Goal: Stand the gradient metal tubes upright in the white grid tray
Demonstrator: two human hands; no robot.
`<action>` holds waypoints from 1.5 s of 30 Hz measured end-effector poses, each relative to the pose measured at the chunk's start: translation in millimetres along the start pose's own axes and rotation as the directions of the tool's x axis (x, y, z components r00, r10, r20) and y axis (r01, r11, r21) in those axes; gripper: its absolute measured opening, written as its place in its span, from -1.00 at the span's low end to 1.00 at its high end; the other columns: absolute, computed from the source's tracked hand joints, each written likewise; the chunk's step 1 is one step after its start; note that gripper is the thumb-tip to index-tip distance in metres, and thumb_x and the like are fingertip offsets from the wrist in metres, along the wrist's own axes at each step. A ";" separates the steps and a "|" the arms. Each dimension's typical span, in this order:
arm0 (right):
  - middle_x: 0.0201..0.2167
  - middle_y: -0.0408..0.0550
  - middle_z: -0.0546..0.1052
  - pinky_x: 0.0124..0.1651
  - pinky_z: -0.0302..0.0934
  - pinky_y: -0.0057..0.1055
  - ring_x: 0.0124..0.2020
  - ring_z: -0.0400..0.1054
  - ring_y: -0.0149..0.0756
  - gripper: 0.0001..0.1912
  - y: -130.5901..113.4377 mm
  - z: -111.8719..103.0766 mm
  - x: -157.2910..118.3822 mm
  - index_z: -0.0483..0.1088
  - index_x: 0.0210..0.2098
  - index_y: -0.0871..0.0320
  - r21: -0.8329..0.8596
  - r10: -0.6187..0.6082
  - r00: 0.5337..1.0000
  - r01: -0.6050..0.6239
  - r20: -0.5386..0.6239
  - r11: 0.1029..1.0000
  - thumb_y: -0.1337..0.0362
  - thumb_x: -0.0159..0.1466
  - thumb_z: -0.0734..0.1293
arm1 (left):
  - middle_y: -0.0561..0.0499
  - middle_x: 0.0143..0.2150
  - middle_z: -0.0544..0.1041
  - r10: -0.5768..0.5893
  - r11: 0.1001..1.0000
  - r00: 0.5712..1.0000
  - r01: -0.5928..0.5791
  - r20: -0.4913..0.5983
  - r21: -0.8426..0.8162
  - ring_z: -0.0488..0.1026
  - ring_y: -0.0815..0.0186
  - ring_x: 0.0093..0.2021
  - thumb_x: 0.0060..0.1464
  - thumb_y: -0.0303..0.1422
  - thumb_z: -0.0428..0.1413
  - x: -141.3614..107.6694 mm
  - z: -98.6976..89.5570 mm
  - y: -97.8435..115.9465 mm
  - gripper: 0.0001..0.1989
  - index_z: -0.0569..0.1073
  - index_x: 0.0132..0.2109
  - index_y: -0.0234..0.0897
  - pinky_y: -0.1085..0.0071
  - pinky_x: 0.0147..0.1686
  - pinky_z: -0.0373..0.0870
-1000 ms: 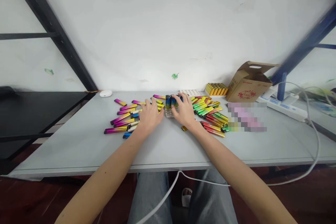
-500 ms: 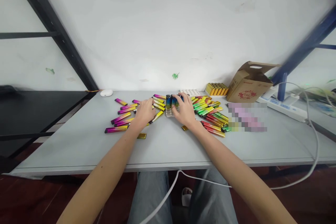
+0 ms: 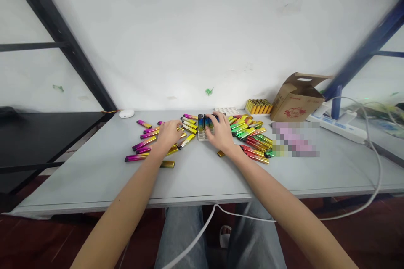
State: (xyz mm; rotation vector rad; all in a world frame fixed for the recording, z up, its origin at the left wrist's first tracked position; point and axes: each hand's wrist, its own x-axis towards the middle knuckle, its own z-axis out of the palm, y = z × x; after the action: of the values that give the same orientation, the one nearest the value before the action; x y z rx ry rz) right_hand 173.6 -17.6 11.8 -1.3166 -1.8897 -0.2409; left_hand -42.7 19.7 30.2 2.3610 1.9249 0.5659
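Note:
My left hand (image 3: 169,136) reaches down with bent fingers among shiny flat tubes (image 3: 148,135) that fade from purple to gold and have black ends. Its fingertips are partly hidden, so whatever they hold cannot be made out. My right hand (image 3: 220,134) curls around dark blue cylinders (image 3: 200,122) with black tops, its thumb and index finger closed on one of them. Several of these stand upright in a white tray with round holes (image 3: 201,135). Beside the tray, on its left, lie yellow tubes (image 3: 188,140).
Green, red and gold tubes (image 3: 254,143) are heaped right of my right hand. Behind them stand yellow cylinders (image 3: 259,106) in a tray, a white holed tray (image 3: 227,110) and an open cardboard box (image 3: 293,101). A white power strip (image 3: 344,128) and cable lie right; a white case (image 3: 126,113) left.
My left hand has shifted slightly left over the purple tubes, and more of a gold tube below it shows. My right hand stays at the blue cylinders. The view has shifted a little.

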 end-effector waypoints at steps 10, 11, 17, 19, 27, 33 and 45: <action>0.13 0.19 0.30 0.29 0.06 -0.05 0.23 0.10 0.01 -0.55 -1.2 0.0 0.4 0.33 0.13 0.20 0.003 -0.004 1.000 0.004 -0.002 1.000 0.30 0.25 0.23 | -0.01 -0.15 0.65 0.025 1.000 1.000 -0.025 0.013 -0.006 0.54 0.06 -0.05 0.04 -0.44 0.18 0.9 -6.4 1.9 -0.75 0.60 -0.10 -0.21 0.21 0.04 0.34; 0.13 0.19 0.30 0.29 0.06 -0.04 0.23 0.10 0.01 -0.55 -1.3 -0.1 0.4 0.32 0.13 0.20 0.006 -0.006 1.000 0.006 -0.001 1.000 0.30 0.25 0.23 | -0.01 -0.15 0.65 0.031 0.999 1.000 -0.031 0.000 -0.005 0.54 0.06 -0.05 0.03 -0.45 0.17 0.9 -6.0 1.9 -0.74 0.60 -0.10 -0.21 0.20 0.05 0.33; 0.13 0.18 0.30 0.28 0.06 -0.02 0.23 0.10 0.02 -0.54 -0.1 0.7 -0.4 0.33 0.13 0.18 0.034 -0.001 1.000 0.001 -0.010 0.999 0.31 0.23 0.24 | 0.01 -0.26 0.65 0.011 0.998 0.996 -0.016 -0.091 -0.058 0.56 0.10 -0.14 0.01 -0.48 0.11 0.8 -6.4 -0.1 -0.72 0.58 -0.11 -0.21 0.23 0.00 0.36; 0.14 0.18 0.30 0.29 0.06 -0.02 0.23 0.10 0.01 -0.55 0.0 0.9 -0.3 0.34 0.12 0.18 0.038 0.005 1.000 -0.004 -0.012 0.999 0.31 0.23 0.24 | 0.00 -0.26 0.65 0.014 0.999 0.995 -0.019 -0.101 -0.051 0.56 0.07 -0.14 0.03 -0.46 0.10 0.9 -7.2 -0.6 -0.72 0.58 -0.09 -0.22 0.22 -0.01 0.37; 0.14 0.18 0.30 0.29 0.07 -0.05 0.22 0.11 -0.01 -0.55 -2.7 0.9 0.7 0.35 0.12 0.19 0.030 0.012 1.000 -0.012 -0.006 0.999 0.31 0.23 0.24 | -0.05 -0.18 0.64 0.015 0.998 0.997 -0.019 -0.070 -0.061 0.54 0.03 -0.09 0.12 -0.43 0.04 0.8 -7.9 -1.9 -0.70 0.54 -0.03 -0.25 0.16 -0.01 0.37; 0.16 0.19 0.30 0.31 0.05 -0.05 0.25 0.10 0.00 -0.55 -4.8 1.9 -0.2 0.35 0.11 0.21 0.003 -0.002 0.999 0.002 -0.039 1.000 0.31 0.23 0.25 | -0.07 -0.11 0.62 -0.011 0.990 0.995 -0.003 -0.100 -0.141 0.53 0.06 -0.08 0.14 -0.46 -0.01 0.5 -9.2 -3.8 -0.68 0.51 -0.01 -0.23 0.16 -0.04 0.39; 0.11 0.14 0.38 0.29 0.10 -0.08 0.22 0.15 -0.07 -0.61 -13.0 1.5 0.1 0.36 0.07 0.20 0.038 -0.122 0.983 0.128 -0.137 0.991 0.32 0.26 0.22 | -0.10 -0.11 0.59 0.055 0.923 0.966 -0.145 -0.251 -0.355 0.56 0.18 -0.17 0.17 -0.38 -0.03 -2.7 -12.2 6.1 -0.69 0.48 0.01 -0.30 0.24 -0.03 0.45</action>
State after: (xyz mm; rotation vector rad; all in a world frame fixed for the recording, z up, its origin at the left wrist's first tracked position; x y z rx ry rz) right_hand 161.8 -22.5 14.5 -1.1243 -1.8539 -0.3399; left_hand -41.1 13.4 42.5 2.2343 1.5945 1.1555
